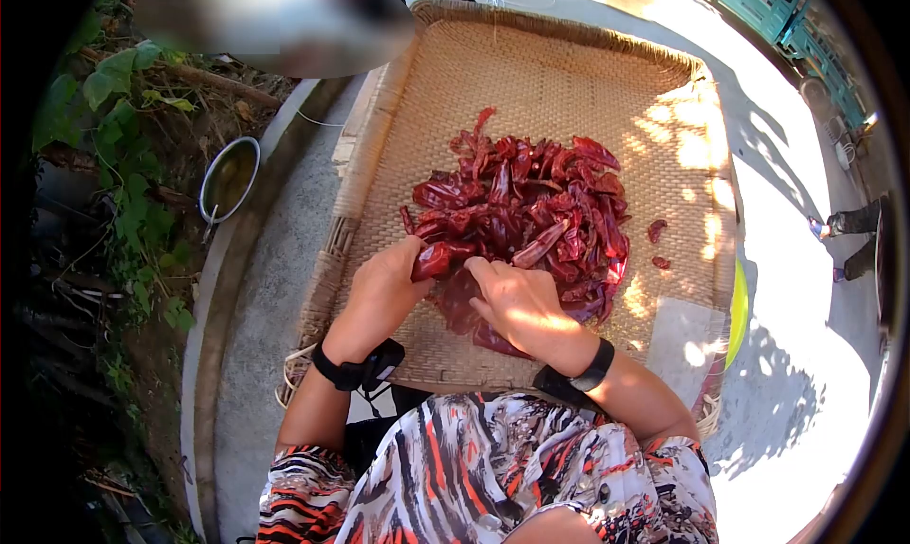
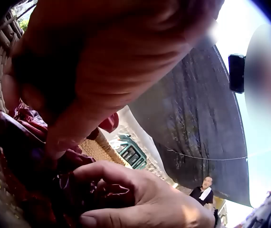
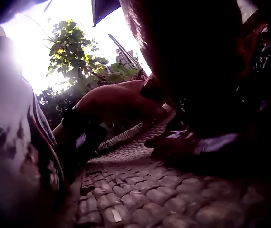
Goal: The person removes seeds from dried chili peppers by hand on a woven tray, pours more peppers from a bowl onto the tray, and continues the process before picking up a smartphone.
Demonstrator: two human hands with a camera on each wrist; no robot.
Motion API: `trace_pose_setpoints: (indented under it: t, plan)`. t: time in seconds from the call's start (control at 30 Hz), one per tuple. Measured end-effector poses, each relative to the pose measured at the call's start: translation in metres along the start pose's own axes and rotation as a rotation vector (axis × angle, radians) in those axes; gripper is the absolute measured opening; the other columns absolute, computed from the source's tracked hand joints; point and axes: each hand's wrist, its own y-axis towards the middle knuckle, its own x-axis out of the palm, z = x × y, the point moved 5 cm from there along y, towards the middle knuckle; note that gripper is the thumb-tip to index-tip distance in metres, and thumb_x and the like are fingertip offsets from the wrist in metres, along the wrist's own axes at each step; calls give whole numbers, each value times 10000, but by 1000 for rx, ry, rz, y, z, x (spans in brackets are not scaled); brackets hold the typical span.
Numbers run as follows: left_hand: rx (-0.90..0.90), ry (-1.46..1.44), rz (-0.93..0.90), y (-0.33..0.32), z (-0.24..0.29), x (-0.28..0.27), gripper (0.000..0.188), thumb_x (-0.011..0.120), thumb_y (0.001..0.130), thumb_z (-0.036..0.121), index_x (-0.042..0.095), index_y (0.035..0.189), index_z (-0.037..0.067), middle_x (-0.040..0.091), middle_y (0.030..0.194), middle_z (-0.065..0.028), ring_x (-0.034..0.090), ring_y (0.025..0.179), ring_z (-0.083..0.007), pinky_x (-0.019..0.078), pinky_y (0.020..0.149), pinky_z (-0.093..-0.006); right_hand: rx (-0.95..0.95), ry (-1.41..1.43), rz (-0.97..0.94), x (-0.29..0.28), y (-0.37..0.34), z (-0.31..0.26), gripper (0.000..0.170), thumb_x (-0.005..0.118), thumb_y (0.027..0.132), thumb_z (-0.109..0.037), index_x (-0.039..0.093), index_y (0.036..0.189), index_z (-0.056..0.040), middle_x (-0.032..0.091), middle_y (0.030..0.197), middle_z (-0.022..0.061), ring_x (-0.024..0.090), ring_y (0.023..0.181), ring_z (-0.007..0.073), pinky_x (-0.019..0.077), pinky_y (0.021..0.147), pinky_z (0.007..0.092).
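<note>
A heap of glossy dark-red dried chili peppers (image 1: 502,179) lies on a woven tray (image 1: 379,155). At the heap's near left side my left hand (image 1: 384,283) grips a red chili pepper (image 1: 433,260), whose end sticks out past the thumb side. Beside it, my right hand (image 1: 519,302) reaches in from the right with bent fingers. In the left wrist view the right hand (image 2: 145,194) has finger and thumb around dark-red peppers (image 2: 111,194). Between the hands a paler, hazy red patch shows. The right wrist view is dark around the fingers.
Two small chili pieces (image 1: 659,231) lie apart on the tray's right. A pale sheet (image 1: 697,340) covers its near right corner. Left of the tray are a metal-rimmed basin (image 1: 230,179) and a concrete curb (image 1: 204,354). People stand nearby, and a teal vehicle (image 1: 758,9) is at the back right.
</note>
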Motion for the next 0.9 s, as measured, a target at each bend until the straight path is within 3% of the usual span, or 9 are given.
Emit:
trace_pose_setpoints:
  t: [0.17, 0.3, 0.4, 0.53, 0.63, 0.7, 0.83, 0.87, 0.9]
  plan:
    - [17, 230, -24, 4, -8, 11, 406, 771, 757, 74, 637, 1140, 55, 628, 1021, -177, 630, 967, -411, 505, 820, -479, -46, 177, -5, -14, -5, -6, 320, 732, 798, -55, 546, 1056, -87, 578, 907, 144, 639, 888, 390, 513, 687, 479]
    - [90, 217, 41, 0, -3, 4, 437, 779, 739, 73, 639, 1152, 48, 582, 1010, -165, 608, 942, -412, 500, 802, -493, 31, 299, -122, -16, -11, -2, 285, 746, 823, -85, 572, 1048, -66, 645, 1018, 137, 664, 954, 328, 536, 757, 439]
    - [330, 326, 205, 0, 8, -8, 374, 790, 792, 80, 625, 1123, 27, 600, 959, -140, 628, 867, -307, 510, 783, -418, -14, 429, 126, -40, -14, 5, 337, 715, 839, -81, 589, 1151, -68, 672, 1094, 147, 664, 1011, 342, 533, 820, 401]
    - [91, -348, 96, 1, 29, -19, 241, 759, 918, 110, 602, 1082, 26, 641, 892, -61, 564, 822, -108, 472, 774, -269, 154, 413, 221, -86, -19, 37, 290, 726, 836, -101, 638, 1107, -45, 673, 1067, 149, 665, 979, 332, 520, 836, 402]
    - [62, -573, 94, 11, 31, -11, 268, 757, 917, 103, 592, 1110, 21, 639, 890, -54, 571, 832, -105, 480, 774, -286, 332, 445, 420, -115, -31, 77, 230, 745, 852, -120, 651, 1045, -36, 673, 988, 105, 653, 858, 219, 511, 769, 349]
    - [126, -545, 36, 16, 46, -9, 283, 749, 894, 89, 557, 1091, 22, 638, 901, -102, 612, 834, -189, 490, 778, -332, 473, 623, 467, -129, -43, 95, 208, 753, 887, -154, 662, 999, -4, 652, 873, 25, 581, 785, 73, 480, 672, 263]
    - [276, -282, -153, 29, 80, 8, 323, 757, 882, 95, 569, 1133, 18, 645, 1007, -130, 634, 915, -234, 495, 845, -342, 564, 444, 420, -134, -54, 123, 216, 734, 889, -155, 655, 1008, 6, 661, 830, 41, 596, 760, 110, 490, 711, 293]
    - [379, -193, -100, 31, 86, 17, 338, 760, 848, 90, 566, 1114, 12, 606, 1062, -167, 625, 1008, -344, 498, 873, -399, 604, 404, 395, -131, -56, 129, 218, 731, 887, -157, 654, 1009, 6, 663, 830, 50, 598, 757, 117, 491, 718, 298]
    - [392, -152, -122, 32, 91, 25, 361, 760, 833, 88, 548, 1117, 19, 577, 1096, -171, 600, 1059, -388, 494, 883, -432, 596, 406, 347, -124, -56, 135, 260, 749, 860, -178, 651, 1005, 14, 661, 829, 91, 615, 752, 167, 491, 735, 329]
